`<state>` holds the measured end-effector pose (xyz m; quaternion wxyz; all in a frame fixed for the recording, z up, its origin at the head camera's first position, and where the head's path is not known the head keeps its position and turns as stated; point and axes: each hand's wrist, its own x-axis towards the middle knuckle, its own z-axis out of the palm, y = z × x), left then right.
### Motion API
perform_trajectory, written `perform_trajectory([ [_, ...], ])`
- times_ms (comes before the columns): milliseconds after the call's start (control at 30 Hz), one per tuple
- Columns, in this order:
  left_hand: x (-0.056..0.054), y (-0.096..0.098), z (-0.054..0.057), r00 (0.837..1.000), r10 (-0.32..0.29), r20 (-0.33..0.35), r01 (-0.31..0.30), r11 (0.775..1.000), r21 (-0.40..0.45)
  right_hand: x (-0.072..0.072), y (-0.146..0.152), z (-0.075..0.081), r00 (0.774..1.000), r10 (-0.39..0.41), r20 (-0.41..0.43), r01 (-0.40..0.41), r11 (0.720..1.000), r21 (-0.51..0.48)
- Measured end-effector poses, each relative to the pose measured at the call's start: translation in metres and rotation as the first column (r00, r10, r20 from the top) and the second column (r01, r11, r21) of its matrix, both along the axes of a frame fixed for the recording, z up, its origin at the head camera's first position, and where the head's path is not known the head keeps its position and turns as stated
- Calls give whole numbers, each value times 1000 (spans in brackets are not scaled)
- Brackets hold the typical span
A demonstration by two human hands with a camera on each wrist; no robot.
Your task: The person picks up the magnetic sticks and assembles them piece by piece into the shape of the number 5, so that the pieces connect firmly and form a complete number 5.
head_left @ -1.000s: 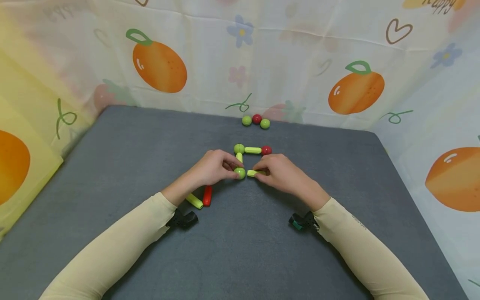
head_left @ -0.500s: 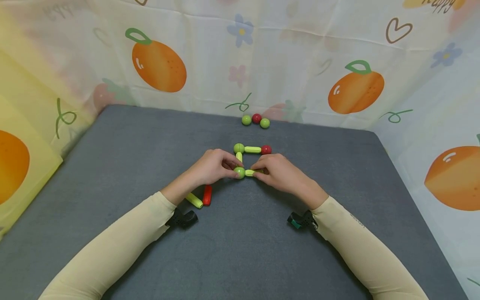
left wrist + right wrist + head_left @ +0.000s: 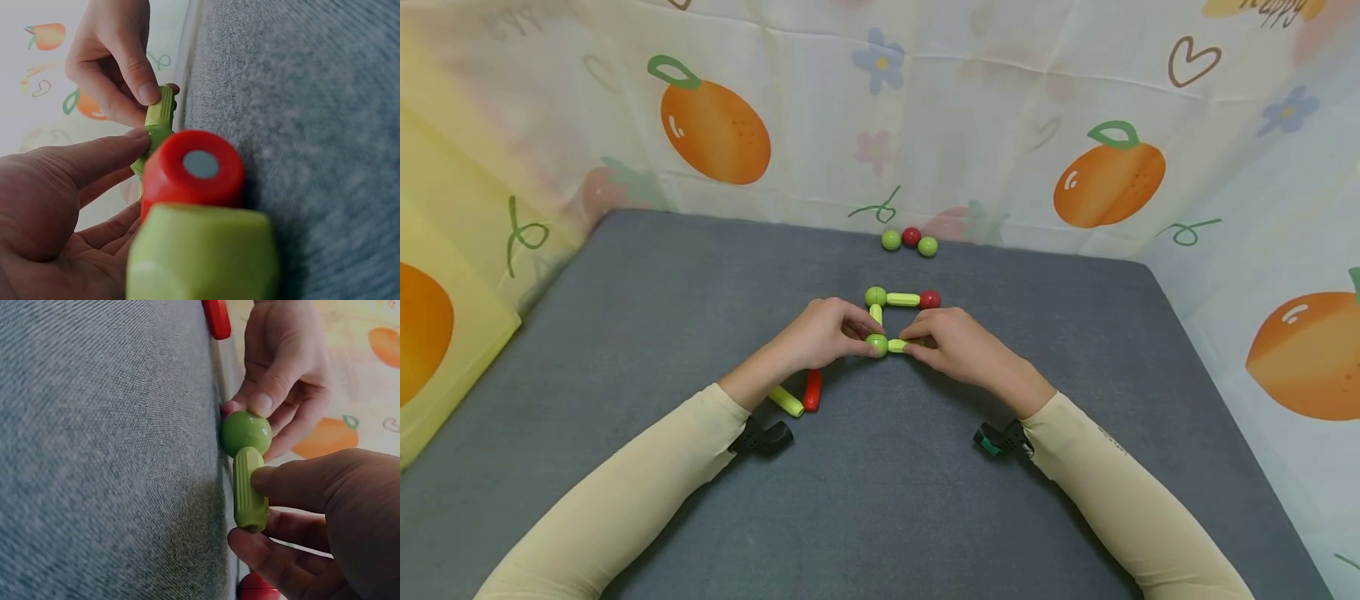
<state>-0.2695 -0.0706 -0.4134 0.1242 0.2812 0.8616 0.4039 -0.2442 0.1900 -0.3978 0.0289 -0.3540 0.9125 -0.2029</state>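
My left hand (image 3: 833,332) pinches a green ball (image 3: 877,345) between thumb and fingers. My right hand (image 3: 958,348) holds a ribbed yellow-green rod (image 3: 249,490), one end of which meets the ball. Behind the held ball, another yellow-green rod (image 3: 876,314) runs back to a second green ball (image 3: 876,297). From there a third rod (image 3: 903,299) leads right to a red ball (image 3: 929,299). In the left wrist view, a red rod (image 3: 203,165) with a grey disc on its end and a yellow-green rod (image 3: 203,253) loom in the foreground.
Two green balls and a red ball (image 3: 912,237) sit together near the back edge of the grey table (image 3: 880,500). The red and yellow-green rods lie partly hidden below my left forearm. A fruit-print curtain (image 3: 970,125) stands behind the table.
The rod in my right hand has moved left, closing the small gap to the green ball. My left hand keeps its hold on the ball.
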Motion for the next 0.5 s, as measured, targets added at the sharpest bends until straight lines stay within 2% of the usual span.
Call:
perform_trajectory([
  [133,0,-2,1,1000,1,-5,-1,1000,-1,-2,3,5,1000,-12,-4,12,999,-35],
  [400,2,-1,4,1000,-7,2,8,1000,-17,-10,34,33,987,-158,-24,153,976,-155],
  [500,2,-3,4,1000,-11,6,11,1000,-13,-21,42,45,981,-190,-37,181,969,-170],
])
